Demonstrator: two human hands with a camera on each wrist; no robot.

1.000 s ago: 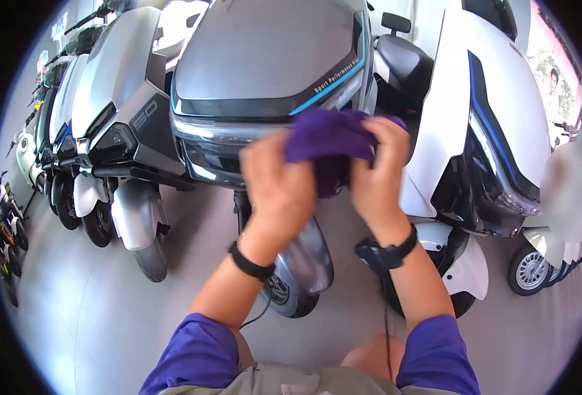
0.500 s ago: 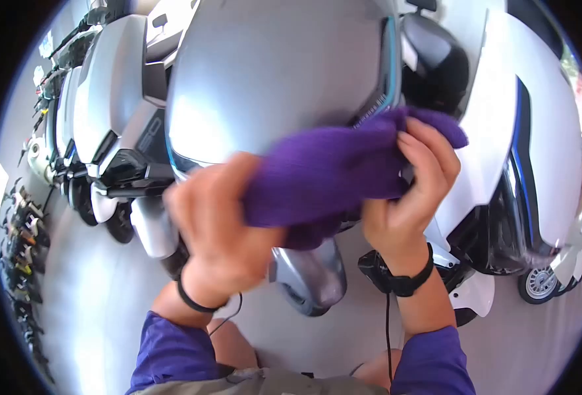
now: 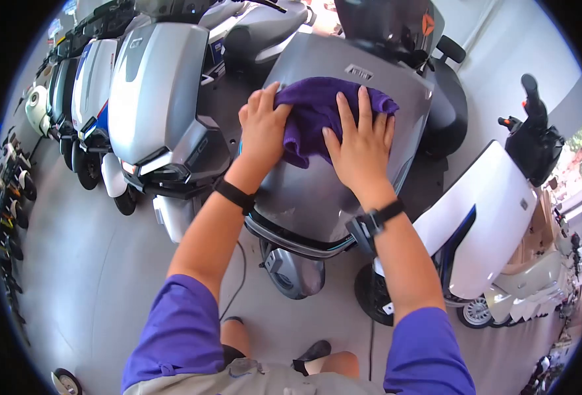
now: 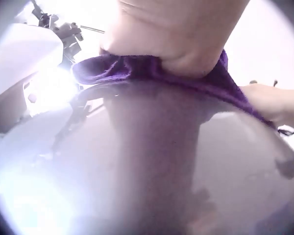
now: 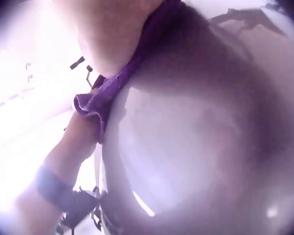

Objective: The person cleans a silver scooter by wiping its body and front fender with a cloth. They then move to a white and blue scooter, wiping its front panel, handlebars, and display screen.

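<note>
Both hands lie flat with fingers spread on a purple cloth (image 3: 317, 112), pressing it onto the grey scooter's front panel (image 3: 317, 191): the left hand (image 3: 262, 135) on its left edge, the right hand (image 3: 360, 148) just beside. Silver scooter (image 3: 156, 99) stands left of the left hand, white scooter (image 3: 485, 224) right of the right hand.

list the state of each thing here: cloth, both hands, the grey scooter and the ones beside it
cloth: bunched, pressed flat on the grey scooter's front panel under both hands
left hand: fingers straight, pressing on the cloth's left side
right hand: fingers spread, pressing on the cloth's right side
grey scooter: parked, upright, front panel facing the person
silver scooter: parked beside it
white scooter: parked on the other side
</note>
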